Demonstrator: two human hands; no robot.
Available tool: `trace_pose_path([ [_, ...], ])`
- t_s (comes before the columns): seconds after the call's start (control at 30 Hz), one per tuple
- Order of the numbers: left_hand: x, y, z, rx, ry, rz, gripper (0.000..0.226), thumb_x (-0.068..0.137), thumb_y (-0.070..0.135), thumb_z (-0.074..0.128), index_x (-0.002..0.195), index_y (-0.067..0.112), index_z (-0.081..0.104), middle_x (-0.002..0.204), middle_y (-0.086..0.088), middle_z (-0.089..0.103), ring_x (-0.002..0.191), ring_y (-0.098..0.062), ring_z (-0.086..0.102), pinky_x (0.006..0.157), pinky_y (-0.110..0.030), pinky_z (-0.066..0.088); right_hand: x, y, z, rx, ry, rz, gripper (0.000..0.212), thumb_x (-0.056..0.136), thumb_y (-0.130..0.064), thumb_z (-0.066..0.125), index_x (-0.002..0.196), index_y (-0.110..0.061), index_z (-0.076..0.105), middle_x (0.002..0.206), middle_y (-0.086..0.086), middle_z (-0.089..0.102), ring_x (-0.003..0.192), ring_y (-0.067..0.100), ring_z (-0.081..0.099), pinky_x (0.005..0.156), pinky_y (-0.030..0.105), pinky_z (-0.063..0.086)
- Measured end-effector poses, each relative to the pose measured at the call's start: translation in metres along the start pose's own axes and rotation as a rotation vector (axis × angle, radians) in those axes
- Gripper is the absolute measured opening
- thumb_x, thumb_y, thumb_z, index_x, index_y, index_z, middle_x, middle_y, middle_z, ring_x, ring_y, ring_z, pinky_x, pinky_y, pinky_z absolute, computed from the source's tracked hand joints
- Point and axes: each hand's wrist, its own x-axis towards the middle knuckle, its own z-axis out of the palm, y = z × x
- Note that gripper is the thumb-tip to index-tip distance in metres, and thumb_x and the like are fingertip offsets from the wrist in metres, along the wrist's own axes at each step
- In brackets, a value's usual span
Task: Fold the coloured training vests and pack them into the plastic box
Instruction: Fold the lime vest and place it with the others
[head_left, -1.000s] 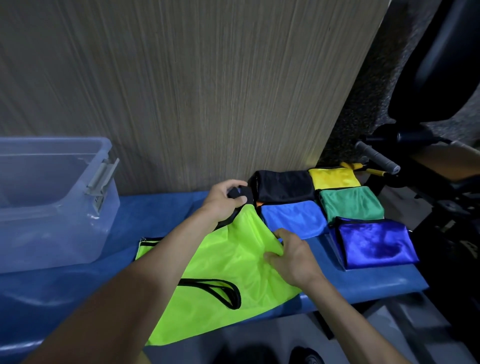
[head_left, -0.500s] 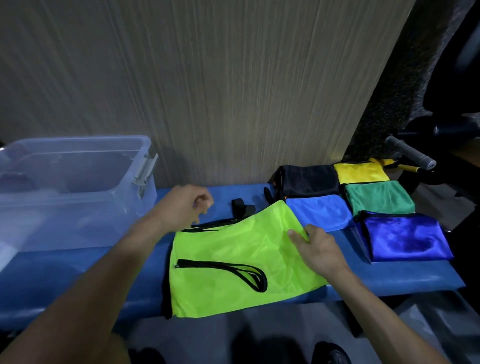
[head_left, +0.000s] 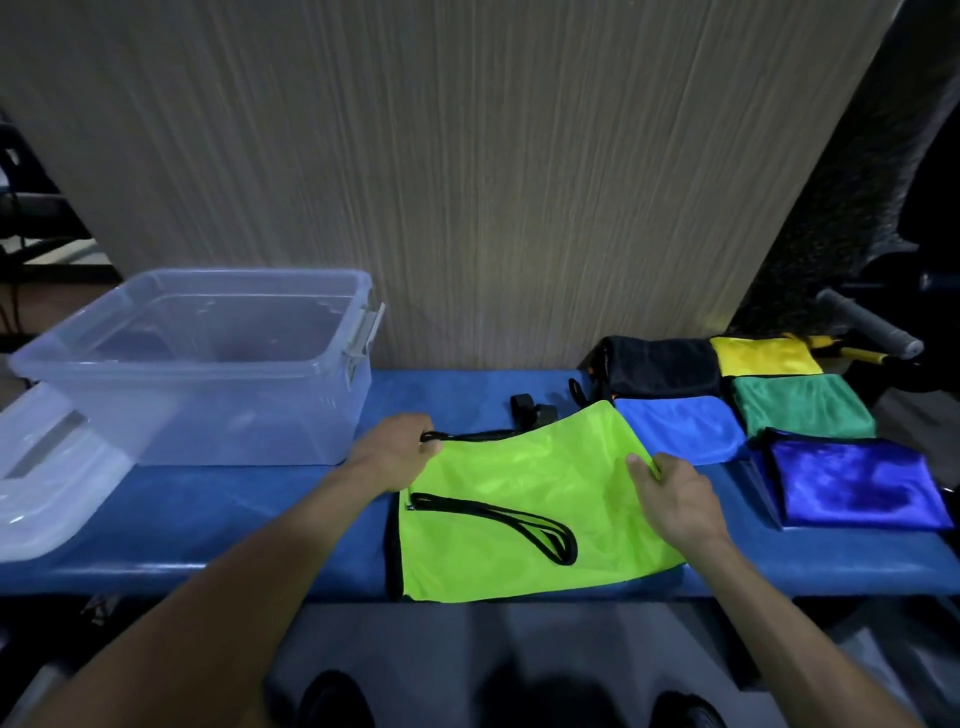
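Both hands held the neon-green vest (head_left: 519, 499) at mid-frame. At its upper left corner the left hand (head_left: 395, 452) pinched the fabric by the black trim, fingers curled. On its right edge the right hand (head_left: 675, 493) gripped the cloth, thumb on top and fingers apparently tucked under, though the blur made that hard to confirm. Folded over, the vest lay flat on the blue bench (head_left: 234, 504), its lower edge reaching the bench's front rim and a black-trimmed armhole loop showing on its lower half. Just above its top edge sat a small black strap (head_left: 530, 413). At the left of the frame stood the clear plastic box (head_left: 208, 374), open, with its lid (head_left: 47, 478) lying at the far left beside it. To the right of the green vest lay a cluster of folded vests close together: black (head_left: 660, 366), yellow (head_left: 763, 356), light blue (head_left: 680, 431), green (head_left: 805, 408) and dark blue (head_left: 857, 483). Behind the bench rose a wood-grain panel (head_left: 467, 156).
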Motion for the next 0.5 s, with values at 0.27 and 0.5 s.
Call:
trace_pose_path([
  [0.27,-0.003,0.027,-0.005,0.172,0.186,0.067,0.031,0.103,0.029,0.048,0.132,0.017,0.052,0.133,-0.004,0.044,0.124,-0.028,0.043,0.095,-0.046,0.046,-0.002,-0.002,-0.004,0.002,-0.067,0.042,0.047,0.095,-0.041,0.065,0.067,-0.013,0.040,0.061,0.002,0.047,0.063,0.024,0.049,0.055,0.035,0.033],
  [0.5,-0.020,0.076,0.037,0.153,-0.054,0.561,0.062,0.100,0.064,0.039,0.156,0.039,0.028,0.164,0.003,0.023,0.148,-0.019,0.018,0.122,-0.045,0.020,-0.003,-0.006,0.000,0.182,-0.108,0.054,0.028,0.093,-0.034,0.070,0.086,-0.007,0.065,0.077,0.011,0.069,0.075,0.031,0.066,0.071,0.043,0.054],
])
